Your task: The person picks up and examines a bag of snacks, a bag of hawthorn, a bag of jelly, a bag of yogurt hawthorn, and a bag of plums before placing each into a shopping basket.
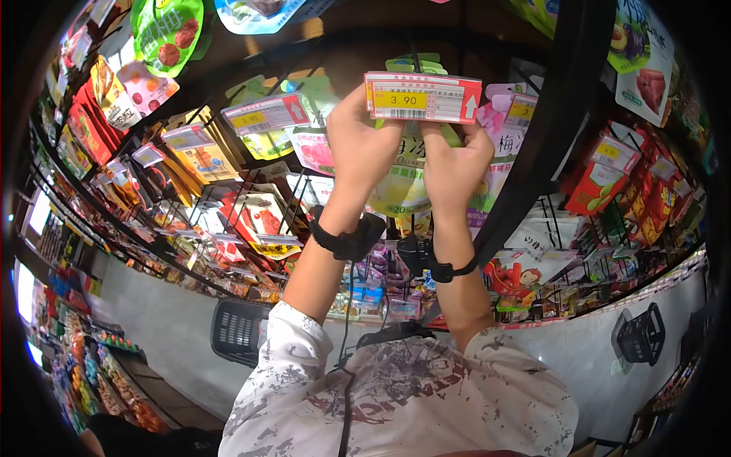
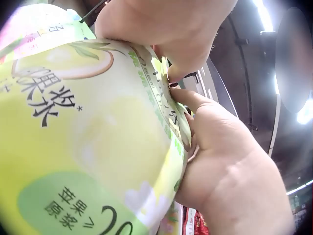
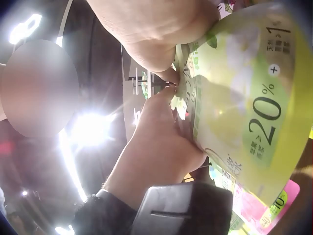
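A yellow-green jelly pouch (image 1: 400, 189) with dark printed characters hangs on the rack in front of the person. The left hand (image 1: 362, 148) pinches its upper part from the left, and the right hand (image 1: 461, 164) grips it from the right. In the head view a price tag reading 3.90 (image 1: 423, 97) stands over the hands and hides some fingertips. Both wrist views show the fingertips meeting at the pouch's top, close to a thin metal hook. The pouch front (image 2: 112, 132) bulges toward the left wrist camera; "20%" shows on the pouch (image 3: 264, 117) in the right wrist view.
A pink-purple pouch (image 1: 499, 152) hangs at the right, and a green-and-pink pouch (image 1: 312, 145) at the left. Another price tag (image 1: 263, 116) juts out there. A dark rack post (image 1: 544, 164) runs down the right side. Black baskets (image 1: 236, 331) stand on the floor.
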Demonstrator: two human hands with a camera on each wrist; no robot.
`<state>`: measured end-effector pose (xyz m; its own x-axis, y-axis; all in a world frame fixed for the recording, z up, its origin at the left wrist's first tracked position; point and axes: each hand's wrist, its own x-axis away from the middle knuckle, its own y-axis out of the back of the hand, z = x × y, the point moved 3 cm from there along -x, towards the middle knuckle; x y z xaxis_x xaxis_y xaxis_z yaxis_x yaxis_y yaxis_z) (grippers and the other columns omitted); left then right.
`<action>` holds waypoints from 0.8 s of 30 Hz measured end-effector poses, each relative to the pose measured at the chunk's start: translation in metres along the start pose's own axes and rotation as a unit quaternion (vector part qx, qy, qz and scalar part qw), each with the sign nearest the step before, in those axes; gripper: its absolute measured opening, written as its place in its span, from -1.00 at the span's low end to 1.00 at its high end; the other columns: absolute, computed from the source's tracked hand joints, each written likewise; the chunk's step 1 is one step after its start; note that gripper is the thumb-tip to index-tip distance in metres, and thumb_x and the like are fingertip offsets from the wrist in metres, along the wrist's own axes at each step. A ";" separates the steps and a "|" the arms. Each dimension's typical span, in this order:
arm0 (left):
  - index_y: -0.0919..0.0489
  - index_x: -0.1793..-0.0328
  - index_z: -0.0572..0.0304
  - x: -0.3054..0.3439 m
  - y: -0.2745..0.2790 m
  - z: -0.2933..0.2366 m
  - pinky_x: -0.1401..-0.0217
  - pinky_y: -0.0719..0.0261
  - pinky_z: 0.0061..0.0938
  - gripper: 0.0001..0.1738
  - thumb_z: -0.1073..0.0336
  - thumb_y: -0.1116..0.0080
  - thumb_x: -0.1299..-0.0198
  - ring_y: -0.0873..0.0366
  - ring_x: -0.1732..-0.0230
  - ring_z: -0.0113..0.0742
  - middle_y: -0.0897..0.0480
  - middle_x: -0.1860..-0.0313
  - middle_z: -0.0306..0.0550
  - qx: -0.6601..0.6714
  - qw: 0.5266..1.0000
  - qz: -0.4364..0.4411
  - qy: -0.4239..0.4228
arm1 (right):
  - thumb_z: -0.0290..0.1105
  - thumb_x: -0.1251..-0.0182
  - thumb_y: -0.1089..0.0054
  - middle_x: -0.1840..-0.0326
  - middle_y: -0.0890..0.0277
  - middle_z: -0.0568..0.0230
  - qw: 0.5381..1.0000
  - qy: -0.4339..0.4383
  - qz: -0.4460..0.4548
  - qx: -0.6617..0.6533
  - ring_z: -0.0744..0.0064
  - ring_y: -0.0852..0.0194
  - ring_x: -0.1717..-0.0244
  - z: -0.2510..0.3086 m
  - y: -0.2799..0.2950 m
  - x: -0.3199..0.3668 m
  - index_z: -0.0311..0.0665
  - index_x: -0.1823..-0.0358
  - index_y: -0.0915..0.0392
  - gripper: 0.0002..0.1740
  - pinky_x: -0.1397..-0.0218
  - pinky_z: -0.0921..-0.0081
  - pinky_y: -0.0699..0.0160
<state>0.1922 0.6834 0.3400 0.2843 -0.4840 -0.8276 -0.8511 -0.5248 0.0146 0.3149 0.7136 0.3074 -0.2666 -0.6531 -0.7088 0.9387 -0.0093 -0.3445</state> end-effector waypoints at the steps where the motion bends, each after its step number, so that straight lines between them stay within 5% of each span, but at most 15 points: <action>1: -0.71 0.02 0.35 0.000 0.001 -0.002 -0.04 -0.63 -0.47 -0.73 0.56 -0.25 -0.12 -0.74 0.10 -0.41 -0.82 0.20 -0.03 0.005 1.000 0.000 -0.009 | -0.55 -0.24 -0.46 0.10 -0.81 0.19 1.000 0.003 -0.004 -0.012 0.49 -0.75 0.08 0.001 0.000 0.001 -0.41 0.00 -0.72 -0.71 -0.04 0.49 -0.64; 24: -0.64 0.07 0.36 -0.016 0.004 -0.004 0.03 -0.59 -0.54 -0.72 0.65 -0.23 -0.04 -0.66 0.15 -0.48 -0.75 0.25 -0.11 0.002 0.996 0.036 -0.081 | -0.66 -0.23 -0.35 0.20 -0.76 0.30 0.998 0.039 -0.033 -0.044 0.65 -0.63 0.19 0.003 -0.003 -0.003 -0.41 0.10 -0.71 -0.79 0.05 0.61 -0.56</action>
<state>0.1863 0.6866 0.3553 0.1472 -0.4017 -0.9039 -0.8691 -0.4889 0.0757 0.3132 0.7137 0.3128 -0.3466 -0.5926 -0.7271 0.8966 0.0183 -0.4424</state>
